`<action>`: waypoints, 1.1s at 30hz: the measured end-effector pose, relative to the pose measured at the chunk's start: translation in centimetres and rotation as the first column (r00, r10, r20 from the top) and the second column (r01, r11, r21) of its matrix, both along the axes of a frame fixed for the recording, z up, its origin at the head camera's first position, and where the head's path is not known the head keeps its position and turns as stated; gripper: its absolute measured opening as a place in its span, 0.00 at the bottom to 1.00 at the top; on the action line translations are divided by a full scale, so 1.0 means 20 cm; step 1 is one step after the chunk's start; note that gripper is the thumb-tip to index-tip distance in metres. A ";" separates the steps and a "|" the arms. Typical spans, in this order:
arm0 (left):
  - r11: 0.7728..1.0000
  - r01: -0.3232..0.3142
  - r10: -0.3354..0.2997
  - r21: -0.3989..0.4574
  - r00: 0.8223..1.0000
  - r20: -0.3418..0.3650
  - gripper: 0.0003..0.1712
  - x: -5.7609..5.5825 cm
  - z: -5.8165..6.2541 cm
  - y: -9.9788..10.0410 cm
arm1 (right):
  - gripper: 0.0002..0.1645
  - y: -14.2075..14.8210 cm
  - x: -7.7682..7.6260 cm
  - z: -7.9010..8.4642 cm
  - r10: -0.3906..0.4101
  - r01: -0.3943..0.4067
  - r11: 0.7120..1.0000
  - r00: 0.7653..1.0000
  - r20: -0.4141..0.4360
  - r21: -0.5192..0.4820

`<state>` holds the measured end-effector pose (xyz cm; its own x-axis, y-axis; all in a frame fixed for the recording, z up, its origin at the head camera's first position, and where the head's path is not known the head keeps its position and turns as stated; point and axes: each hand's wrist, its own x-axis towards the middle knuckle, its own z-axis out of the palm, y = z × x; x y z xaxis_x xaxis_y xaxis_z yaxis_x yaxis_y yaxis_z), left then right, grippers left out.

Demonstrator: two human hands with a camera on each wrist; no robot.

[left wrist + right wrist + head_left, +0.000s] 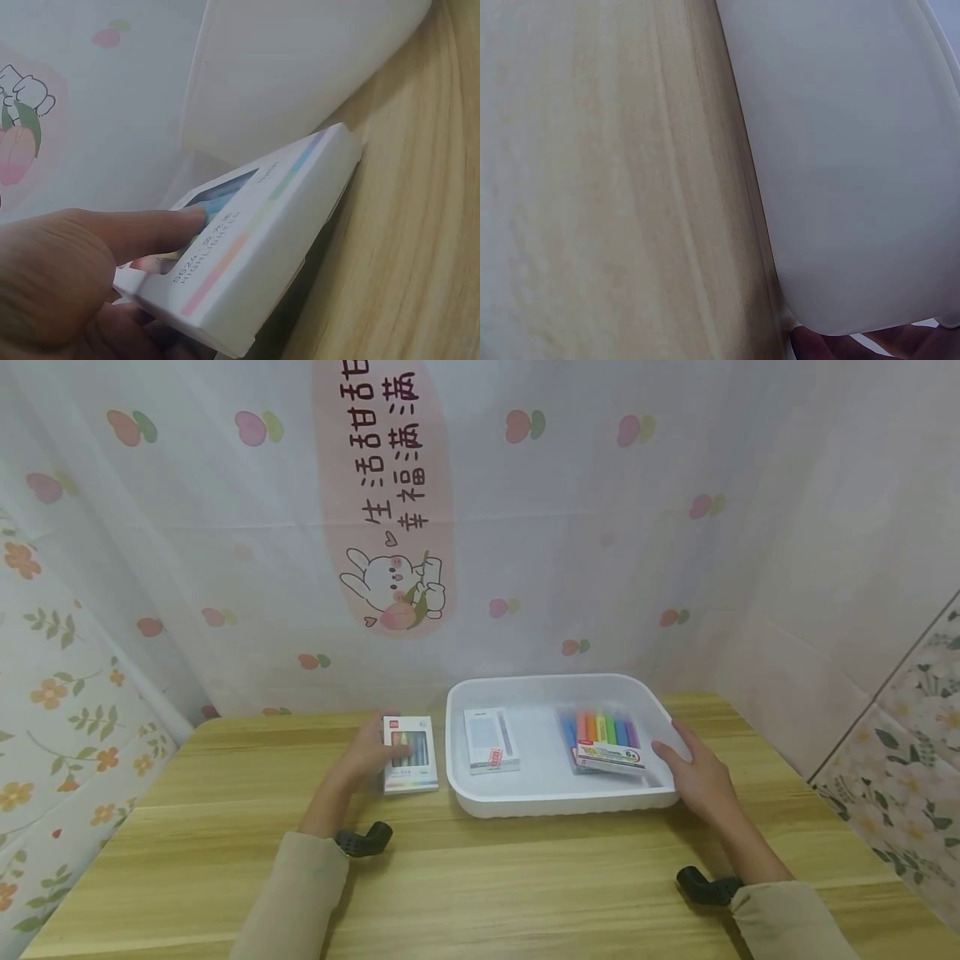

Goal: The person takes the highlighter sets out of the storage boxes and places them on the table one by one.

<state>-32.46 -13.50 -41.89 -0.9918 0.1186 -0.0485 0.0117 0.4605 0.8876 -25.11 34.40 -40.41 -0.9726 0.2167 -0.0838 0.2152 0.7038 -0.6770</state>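
My left hand (367, 753) grips a white box of highlighters (410, 777) by its left side, just left of the white tray (570, 797). In the left wrist view the thumb presses over the window of the highlighter box (277, 225), fingers underneath, and the box is tilted off the wooden table. My right hand (701, 777) holds the tray's right end, thumb over the rim and fingers outside. Inside the tray, a white box (491, 739) lies at the left and a clear pack of colorful markers (607, 739) at the right.
The wooden table (480, 877) runs up to a white curtain (570, 552) printed with peaches and a rabbit. Floral cloths hang at the left and right sides. Each wrist wears a black camera mount (365, 840).
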 end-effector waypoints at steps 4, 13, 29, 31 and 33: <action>1.000 0.008 -0.008 0.002 1.000 0.006 0.42 0.00 0.00 0.00 | 0.50 0.00 0.00 0.00 -0.005 0.005 1.000 1.000 0.001 -0.005; 1.000 0.010 -0.010 -0.003 0.999 0.039 0.40 0.01 -0.02 0.00 | 0.50 0.00 0.01 0.00 -0.007 0.007 1.000 1.000 0.001 -0.003; 0.988 0.025 -0.020 -0.155 0.999 0.033 0.44 0.01 -0.03 0.01 | 0.50 0.00 0.00 0.01 -0.006 0.006 1.000 1.000 0.001 0.000; 0.985 0.036 -0.034 -0.168 0.999 0.017 0.43 0.01 -0.03 0.01 | 0.50 0.00 0.00 0.01 -0.007 0.007 1.000 1.000 -0.003 0.004; 0.983 0.047 -0.047 -0.179 0.999 0.003 0.42 0.01 -0.03 0.02 | 0.50 0.00 0.00 0.01 -0.009 0.009 1.000 1.000 -0.004 0.006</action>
